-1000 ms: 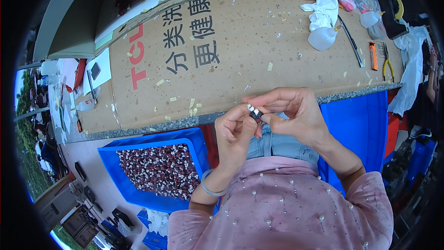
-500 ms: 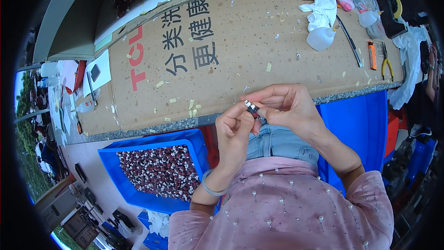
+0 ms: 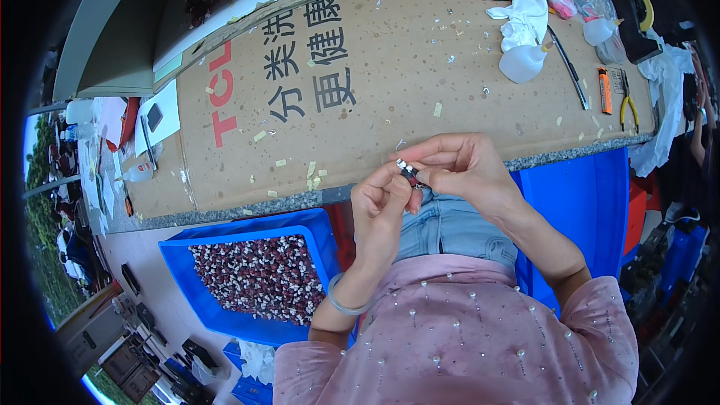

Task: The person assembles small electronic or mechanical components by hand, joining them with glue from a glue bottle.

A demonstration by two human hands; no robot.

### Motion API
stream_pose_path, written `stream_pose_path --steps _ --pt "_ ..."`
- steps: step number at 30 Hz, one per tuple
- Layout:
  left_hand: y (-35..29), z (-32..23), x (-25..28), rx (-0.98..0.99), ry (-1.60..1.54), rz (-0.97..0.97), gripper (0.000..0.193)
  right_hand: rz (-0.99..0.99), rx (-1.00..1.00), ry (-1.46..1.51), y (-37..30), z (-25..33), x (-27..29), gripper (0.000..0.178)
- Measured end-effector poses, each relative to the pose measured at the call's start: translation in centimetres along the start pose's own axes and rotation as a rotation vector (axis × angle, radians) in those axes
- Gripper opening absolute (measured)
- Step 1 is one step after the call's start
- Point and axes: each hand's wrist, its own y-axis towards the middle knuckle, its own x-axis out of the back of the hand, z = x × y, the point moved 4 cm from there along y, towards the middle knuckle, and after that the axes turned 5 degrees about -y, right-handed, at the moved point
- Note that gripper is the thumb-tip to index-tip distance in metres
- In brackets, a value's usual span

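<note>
Between my two hands, just off the table's near edge, is a small dark-red, black and white figurine (image 3: 409, 173); its exact kind is too small to tell. My left hand (image 3: 381, 199) pinches it from the left with thumb and fingertips. From the right, my right hand (image 3: 463, 172) has its thumb and index finger closed on it too. Fingers cover part of the piece. At my left, below the table, a blue bin (image 3: 247, 324) holds a large heap of similar dark-red and white pieces (image 3: 259, 277).
Cardboard (image 3: 390, 67) with yellowish scraps covers the table. At the right lie a white squeeze bottle (image 3: 523, 64), a white cloth (image 3: 523, 0), a pen (image 3: 568, 67), an orange lighter (image 3: 604, 91), yellow-handled pliers (image 3: 628, 101) and a tape dispenser (image 3: 630, 19). Another blue bin (image 3: 577, 202) stands below.
The fingers have shifted very slightly around the figurine, which now shows a little more of its dark-red lower part. Both hands remain in nearly the same place.
</note>
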Motion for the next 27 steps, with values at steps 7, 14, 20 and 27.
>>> stream_pose_path --steps 7,14,20,27 --pt "0.37 -0.53 0.28 0.017 0.077 0.131 0.031 0.106 0.055 -0.054 0.01 0.53 0.38 0.028" --pt "0.26 -0.45 0.56 0.037 0.086 0.127 0.032 0.134 -0.006 0.026 0.14 0.24 0.58 0.029" --pt "0.24 -0.15 0.77 0.025 0.097 0.121 0.029 0.128 -0.039 0.024 0.20 0.14 0.55 0.029" --pt "0.00 -0.61 0.34 -0.011 0.204 0.078 0.022 0.073 -0.053 0.020 -0.16 0.28 0.03 0.029"
